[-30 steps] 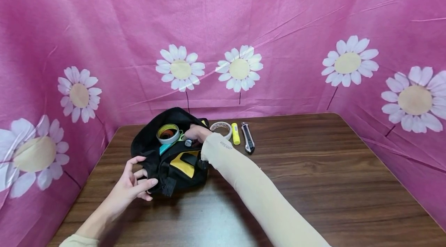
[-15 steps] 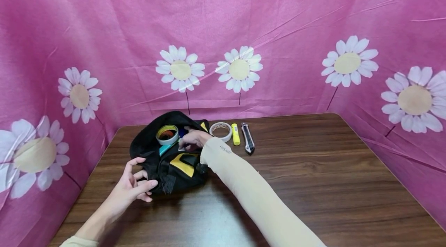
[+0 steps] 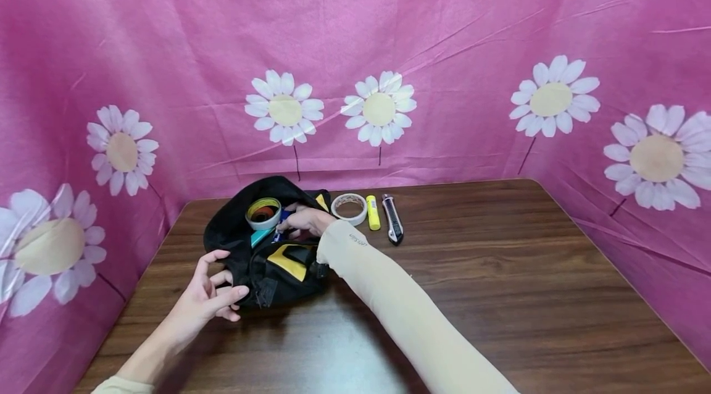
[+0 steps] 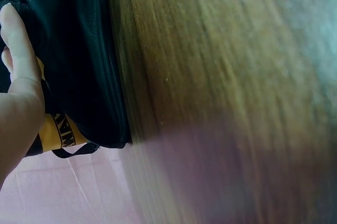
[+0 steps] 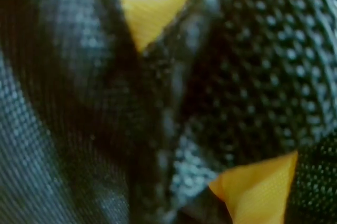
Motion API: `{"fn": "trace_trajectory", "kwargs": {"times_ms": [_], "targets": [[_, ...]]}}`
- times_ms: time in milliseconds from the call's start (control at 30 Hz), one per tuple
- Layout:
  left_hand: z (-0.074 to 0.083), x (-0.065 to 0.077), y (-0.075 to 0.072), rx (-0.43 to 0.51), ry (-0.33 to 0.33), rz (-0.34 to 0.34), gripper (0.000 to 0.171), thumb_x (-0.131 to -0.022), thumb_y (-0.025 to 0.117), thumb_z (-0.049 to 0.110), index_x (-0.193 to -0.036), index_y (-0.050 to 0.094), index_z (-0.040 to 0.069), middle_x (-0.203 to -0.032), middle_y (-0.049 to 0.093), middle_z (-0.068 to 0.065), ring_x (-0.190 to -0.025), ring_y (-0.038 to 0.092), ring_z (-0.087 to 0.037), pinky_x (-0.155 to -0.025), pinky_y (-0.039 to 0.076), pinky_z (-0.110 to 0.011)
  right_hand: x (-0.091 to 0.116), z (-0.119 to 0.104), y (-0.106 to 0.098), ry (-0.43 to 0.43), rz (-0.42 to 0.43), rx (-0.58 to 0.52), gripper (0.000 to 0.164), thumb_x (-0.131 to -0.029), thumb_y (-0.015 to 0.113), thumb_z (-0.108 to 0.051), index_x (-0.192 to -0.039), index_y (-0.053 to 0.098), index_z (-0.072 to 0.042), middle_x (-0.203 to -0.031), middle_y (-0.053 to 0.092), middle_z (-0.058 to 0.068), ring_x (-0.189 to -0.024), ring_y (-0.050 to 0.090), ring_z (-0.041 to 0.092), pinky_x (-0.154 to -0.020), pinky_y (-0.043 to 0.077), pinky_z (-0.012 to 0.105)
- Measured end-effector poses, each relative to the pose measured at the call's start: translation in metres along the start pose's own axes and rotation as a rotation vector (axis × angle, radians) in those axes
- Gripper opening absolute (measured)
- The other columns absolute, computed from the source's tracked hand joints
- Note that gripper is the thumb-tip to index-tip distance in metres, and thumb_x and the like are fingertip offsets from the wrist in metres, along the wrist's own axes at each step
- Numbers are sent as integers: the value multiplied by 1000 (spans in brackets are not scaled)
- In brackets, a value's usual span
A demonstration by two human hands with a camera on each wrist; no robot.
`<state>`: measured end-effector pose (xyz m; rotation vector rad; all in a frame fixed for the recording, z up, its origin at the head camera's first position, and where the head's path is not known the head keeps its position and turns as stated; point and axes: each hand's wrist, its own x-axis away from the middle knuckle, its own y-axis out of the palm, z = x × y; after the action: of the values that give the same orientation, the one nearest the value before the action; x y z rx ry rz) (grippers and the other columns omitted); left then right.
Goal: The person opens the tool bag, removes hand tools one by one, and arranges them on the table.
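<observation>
A black bag (image 3: 228, 227) with yellow patches stands with its mouth spread wide at the left of the table in the head view. My left hand (image 3: 208, 292) holds its near left edge between thumb and fingers; in the left wrist view that hand (image 4: 23, 90) lies against the bag's dark side (image 4: 79, 50). My right hand (image 3: 304, 221) reaches into the mouth, its fingertips around a small blue and white thing (image 3: 277, 236). Beside it in the bag are a roll of tape (image 3: 263, 215) and a turquoise item (image 3: 261, 237). Only bag fabric (image 5: 253, 77) fills the right wrist view.
Right of the bag, a white tape roll (image 3: 349, 209), a yellow glue stick (image 3: 373, 213) and a utility knife (image 3: 392, 220) lie side by side on the brown wooden table (image 3: 500, 283). A pink flowered cloth (image 3: 455, 73) hangs close behind the table.
My right hand has shifted slightly left inside the bag, and a blue and white thing has come into view at its fingertips. The green loops have disappeared from sight. My left hand keeps its hold.
</observation>
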<state>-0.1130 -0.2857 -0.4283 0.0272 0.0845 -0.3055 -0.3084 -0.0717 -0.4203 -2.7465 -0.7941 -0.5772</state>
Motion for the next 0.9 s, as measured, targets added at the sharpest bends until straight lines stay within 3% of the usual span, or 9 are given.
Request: {"fn": "trace_trajectory", "kwargs": {"times_ms": [333, 500, 567, 700, 900], "targets": [[0, -2, 0, 7, 3, -7, 69, -97, 60, -9, -142, 14, 17, -93, 57, -4, -70, 65, -22, -59, 61, -45, 2, -3, 6, 48, 21, 36, 51, -99, 68, -22, -140, 41, -6, -108, 62, 11, -68, 60, 17, -59, 51, 28], [1, -2, 2, -2, 7, -1, 70, -96, 60, -10, -142, 14, 16, -91, 58, -1, -70, 65, -18, -58, 61, -48, 4, -4, 7, 49, 21, 40, 29, -101, 64, -25, -117, 54, -4, -99, 58, 8, -64, 59, 16, -54, 50, 26], [1, -2, 2, -9, 5, 4, 70, -96, 60, -10, -143, 14, 16, -90, 57, 0, -71, 65, -16, -58, 61, -48, 4, -4, 7, 49, 22, 40, 24, -101, 65, -26, -109, 57, -5, -100, 61, 8, -65, 59, 17, -54, 51, 27], [2, -2, 2, -14, 5, 2, 70, -96, 59, -10, -142, 15, 17, -89, 57, 0, -70, 64, -16, -58, 61, -49, 3, -6, 7, 50, 16, 49, 24, -99, 67, -30, -108, 62, -8, -105, 67, 9, -69, 61, 18, -58, 52, 28], [1, -2, 2, -8, 0, -1, 70, -96, 59, -10, -142, 15, 19, -90, 56, 1, -68, 63, -14, -58, 61, -45, -1, -9, 7, 39, -30, -19, 19, -99, 68, -29, -100, 65, -10, -100, 70, 8, -85, 68, 24, -61, 55, 28]]}}
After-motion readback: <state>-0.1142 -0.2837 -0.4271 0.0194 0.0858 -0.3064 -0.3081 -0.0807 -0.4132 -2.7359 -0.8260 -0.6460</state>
